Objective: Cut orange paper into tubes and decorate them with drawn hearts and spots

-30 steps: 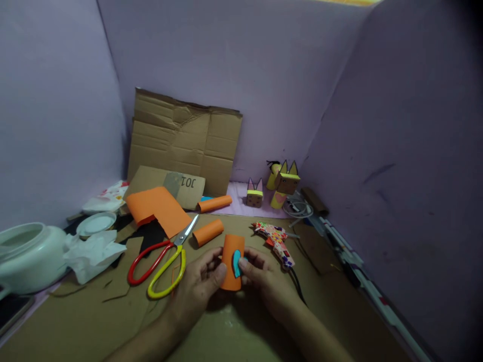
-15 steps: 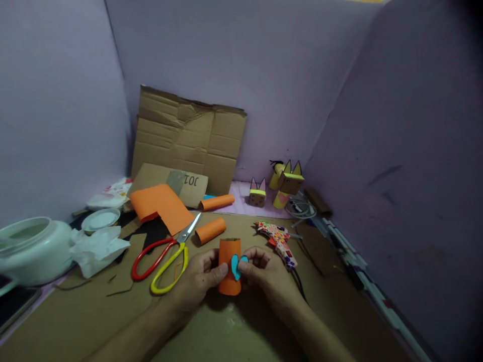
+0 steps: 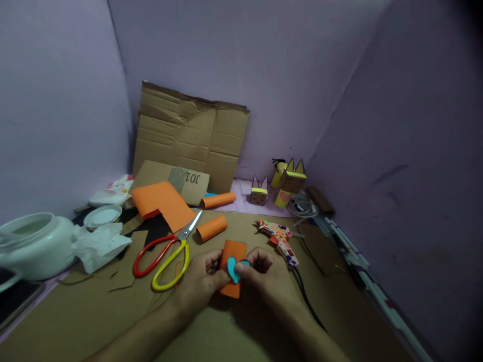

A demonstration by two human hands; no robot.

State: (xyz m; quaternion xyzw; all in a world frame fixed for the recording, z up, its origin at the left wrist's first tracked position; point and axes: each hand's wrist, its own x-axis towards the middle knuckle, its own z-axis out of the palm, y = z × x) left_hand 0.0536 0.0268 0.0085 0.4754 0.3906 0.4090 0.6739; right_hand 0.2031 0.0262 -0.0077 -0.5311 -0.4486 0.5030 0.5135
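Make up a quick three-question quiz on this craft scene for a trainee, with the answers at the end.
1. Multiple choice: what colour is the heart under the thumb of the right hand?
A) pink
B) blue
C) yellow

2. True or false: the scissors have one red handle and one yellow handle.

3. Fill in: the left hand holds the ____ tube.

Key: 1 B; 2 true; 3 orange.

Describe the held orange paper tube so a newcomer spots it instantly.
Start at the large brown cardboard sheet lying flat. Above it, the left hand holds an orange paper tube. Unlike the two orange tubes lying beyond, it has a bright-blue cutout over its front.
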